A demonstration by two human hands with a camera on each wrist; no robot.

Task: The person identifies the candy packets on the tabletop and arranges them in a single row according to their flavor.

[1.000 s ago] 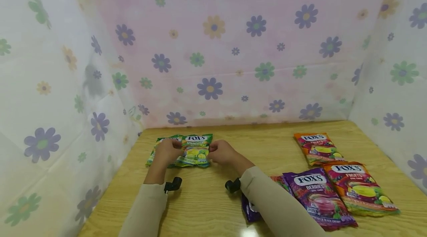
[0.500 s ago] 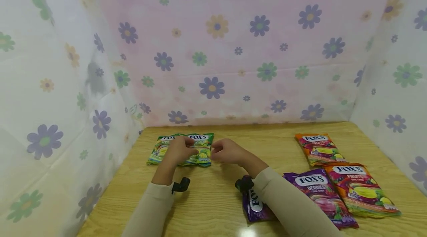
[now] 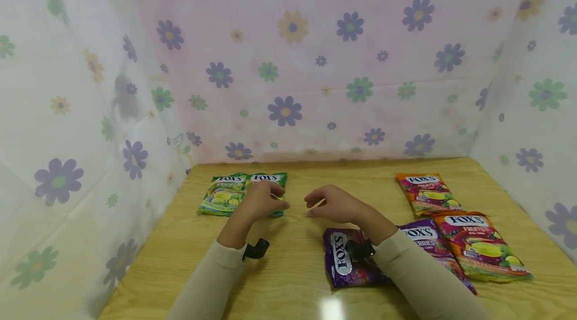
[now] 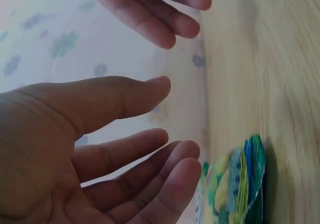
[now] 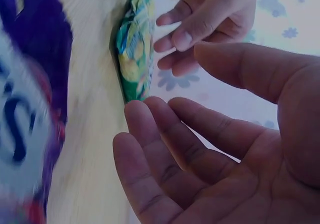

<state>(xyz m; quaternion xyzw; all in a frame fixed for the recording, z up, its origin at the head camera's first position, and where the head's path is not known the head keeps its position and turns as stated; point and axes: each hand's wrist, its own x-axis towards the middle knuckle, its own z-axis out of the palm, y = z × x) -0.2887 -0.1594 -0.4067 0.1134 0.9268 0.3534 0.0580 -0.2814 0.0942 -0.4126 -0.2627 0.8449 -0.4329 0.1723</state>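
Observation:
Two green Fox's candy bags lie side by side at the table's back left: the left bag (image 3: 221,197) and the right bag (image 3: 267,178), partly hidden by my left hand (image 3: 260,201). That hand holds nothing, its fingers relaxed and bent a little, thumb apart. My right hand (image 3: 337,205) hovers to its right with a loose curve and nothing in it. Below the right wrist a purple candy bag (image 3: 337,275) lies turned sideways, partly covered by the sleeve. In the right wrist view the green bag (image 5: 135,49) shows beyond the fingers.
Another purple berries bag (image 3: 425,232) lies partly behind the right sleeve. Two orange fruits bags, a far one (image 3: 428,194) and a near one (image 3: 482,247), lie at the right. Flowered cloth walls (image 3: 315,124) enclose the wooden table (image 3: 288,270) at the back and sides.
Both hands have drawn off the green bags, moving right and toward me. The left bag is uncovered, and more of the sideways purple bag shows. The green bags stay about where they were.

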